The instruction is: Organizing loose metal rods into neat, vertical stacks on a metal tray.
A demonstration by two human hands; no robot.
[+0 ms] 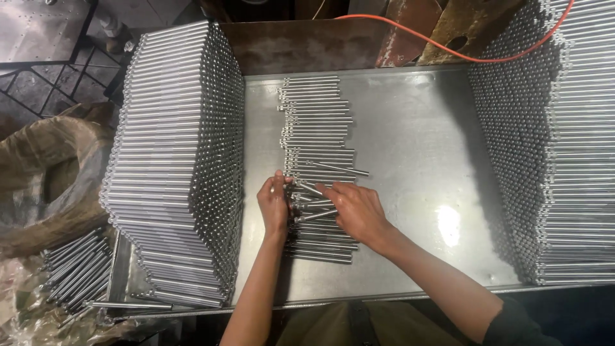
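**Sorting rods from the middle row on the steel tray**

Head view: both hands work in the loose row of short metal rods (318, 160) that runs down the middle of the steel tray (423, 147). The left hand (274, 204) is curled at the row's left edge, fingers closed around the ends of a few rods. The right hand (357, 208) lies palm-down over the row just beside it, fingers bent and pinching a couple of rods that sit askew across the others. One rod (343, 169) lies slanted on top, a little beyond the fingers.

The step in hand looks like gathering and squaring a small bunch out of the row. Lifting it would call for both grips to tighten evenly so no rod slips out endwise.

A tall stack of rods (173, 160) walls the tray on the left, another stack (564, 154) on the right. An orange cable (448, 50) crosses the far edge, and a sack (45, 179) sits off to the left with loose rods (77, 266) below it.
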